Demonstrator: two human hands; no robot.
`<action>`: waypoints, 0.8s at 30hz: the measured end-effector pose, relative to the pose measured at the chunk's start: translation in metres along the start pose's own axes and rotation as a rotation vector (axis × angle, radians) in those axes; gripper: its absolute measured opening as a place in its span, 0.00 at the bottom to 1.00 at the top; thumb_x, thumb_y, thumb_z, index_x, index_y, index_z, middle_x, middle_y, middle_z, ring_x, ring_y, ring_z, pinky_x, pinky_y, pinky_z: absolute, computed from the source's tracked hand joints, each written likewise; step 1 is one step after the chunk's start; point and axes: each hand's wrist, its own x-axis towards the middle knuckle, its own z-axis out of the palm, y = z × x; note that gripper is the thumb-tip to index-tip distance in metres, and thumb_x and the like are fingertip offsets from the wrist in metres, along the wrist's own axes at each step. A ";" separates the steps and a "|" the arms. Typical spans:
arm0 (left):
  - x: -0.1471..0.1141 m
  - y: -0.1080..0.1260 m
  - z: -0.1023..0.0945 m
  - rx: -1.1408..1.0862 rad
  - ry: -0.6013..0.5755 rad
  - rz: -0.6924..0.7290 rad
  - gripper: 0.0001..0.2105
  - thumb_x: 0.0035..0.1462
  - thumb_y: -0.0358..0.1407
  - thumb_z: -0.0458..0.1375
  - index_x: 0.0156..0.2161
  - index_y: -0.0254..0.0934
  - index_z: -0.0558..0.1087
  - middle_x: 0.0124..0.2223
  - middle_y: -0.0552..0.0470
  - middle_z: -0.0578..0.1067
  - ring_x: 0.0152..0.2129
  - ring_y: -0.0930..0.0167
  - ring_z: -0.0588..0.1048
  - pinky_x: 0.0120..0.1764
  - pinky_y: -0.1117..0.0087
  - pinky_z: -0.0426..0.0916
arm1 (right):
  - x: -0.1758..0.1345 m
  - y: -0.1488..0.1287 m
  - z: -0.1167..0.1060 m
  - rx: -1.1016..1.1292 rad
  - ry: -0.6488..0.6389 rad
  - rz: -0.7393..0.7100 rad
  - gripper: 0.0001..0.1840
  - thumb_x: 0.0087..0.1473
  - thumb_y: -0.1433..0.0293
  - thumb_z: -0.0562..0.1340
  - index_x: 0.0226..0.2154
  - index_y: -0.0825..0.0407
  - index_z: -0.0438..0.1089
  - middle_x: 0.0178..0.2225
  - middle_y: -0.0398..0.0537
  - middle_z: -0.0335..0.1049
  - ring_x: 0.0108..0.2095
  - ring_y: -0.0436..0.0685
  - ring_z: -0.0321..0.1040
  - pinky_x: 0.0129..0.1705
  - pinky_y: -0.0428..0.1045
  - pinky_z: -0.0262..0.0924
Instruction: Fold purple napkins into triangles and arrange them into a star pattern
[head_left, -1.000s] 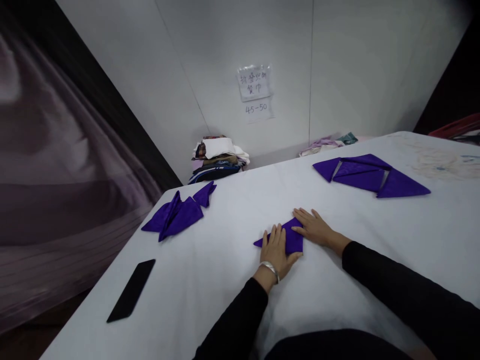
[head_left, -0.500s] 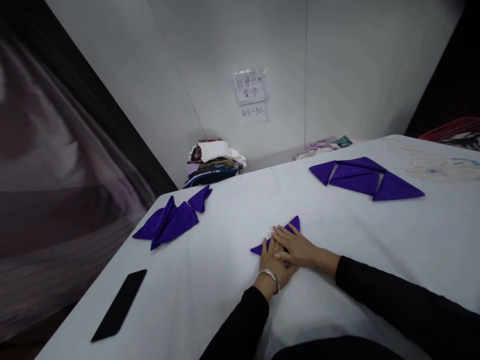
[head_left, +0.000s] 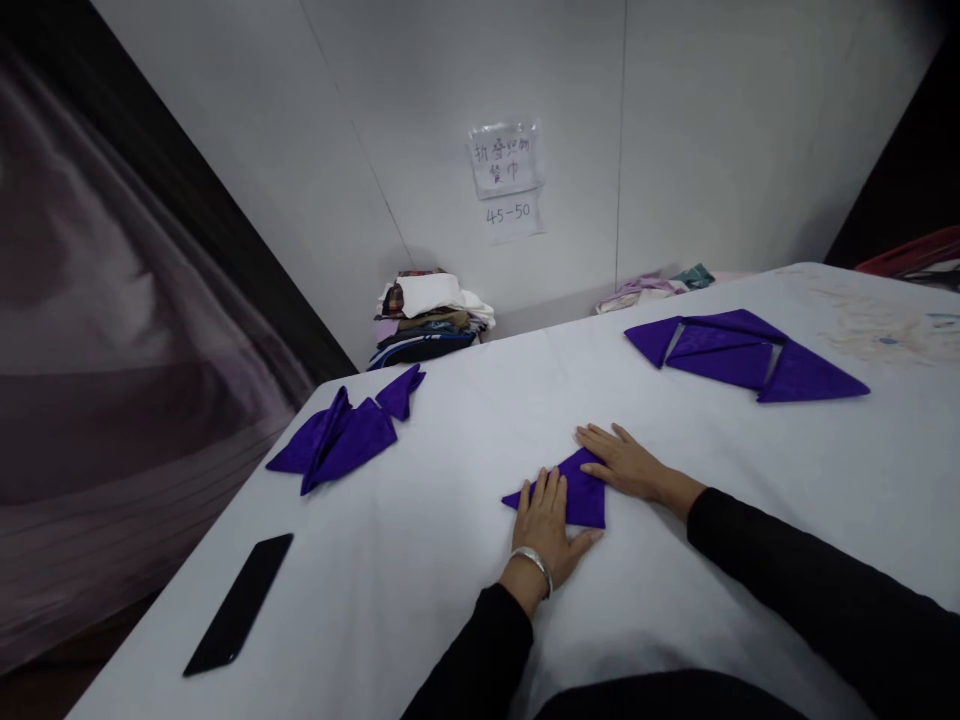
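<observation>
A purple cloth napkin, folded into a small triangle, lies flat on the white-covered table in front of me. My left hand, with a silver bracelet at the wrist, rests palm down over the napkin's left part, fingers stretched out. At the napkin's upper right corner lies my right hand, also flat with fingers extended, its thumb touching the cloth. Part of the napkin is hidden under both hands.
Folded purple napkins lie at the left and at the back right. A black flat object sits near the left edge. Stacked clothes stand behind the table, below a paper sign on the wall.
My right hand has slid off my left hand to the right, toward the napkin's corner. More of the napkin's middle now shows between the hands. My view has shifted slightly.
</observation>
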 end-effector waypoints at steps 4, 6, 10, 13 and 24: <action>-0.021 -0.013 -0.004 0.021 0.001 -0.077 0.39 0.55 0.58 0.38 0.62 0.28 0.45 0.65 0.44 0.44 0.62 0.62 0.41 0.60 0.54 0.40 | 0.000 -0.001 0.000 -0.005 0.002 0.001 0.35 0.57 0.48 0.42 0.62 0.47 0.45 0.62 0.51 0.45 0.62 0.62 0.39 0.60 0.64 0.32; -0.033 -0.020 -0.007 0.032 -0.017 -0.123 0.38 0.56 0.57 0.38 0.62 0.29 0.45 0.65 0.45 0.45 0.62 0.62 0.41 0.60 0.53 0.41 | 0.000 0.000 -0.001 -0.007 -0.008 0.005 0.35 0.57 0.48 0.42 0.62 0.47 0.44 0.62 0.51 0.44 0.62 0.61 0.38 0.60 0.64 0.32; -0.049 -0.034 -0.013 0.046 -0.049 -0.222 0.36 0.57 0.54 0.40 0.62 0.30 0.46 0.65 0.46 0.46 0.61 0.62 0.43 0.60 0.51 0.41 | 0.001 -0.001 -0.002 -0.009 -0.039 0.014 0.36 0.57 0.47 0.40 0.62 0.48 0.44 0.63 0.50 0.43 0.62 0.61 0.37 0.60 0.65 0.32; -0.051 -0.038 -0.018 0.067 -0.017 -0.313 0.34 0.57 0.52 0.43 0.61 0.27 0.50 0.64 0.43 0.50 0.61 0.60 0.44 0.60 0.50 0.41 | 0.001 0.000 -0.002 -0.012 -0.051 0.015 0.37 0.57 0.47 0.40 0.62 0.49 0.44 0.63 0.51 0.43 0.62 0.61 0.37 0.60 0.65 0.32; -0.006 -0.013 -0.014 -0.036 0.059 0.031 0.25 0.53 0.26 0.45 0.58 0.36 0.59 0.60 0.50 0.60 0.58 0.68 0.55 0.60 0.59 0.48 | 0.002 0.004 -0.007 0.084 -0.088 0.000 0.36 0.57 0.48 0.41 0.62 0.49 0.43 0.63 0.52 0.42 0.62 0.62 0.35 0.60 0.65 0.29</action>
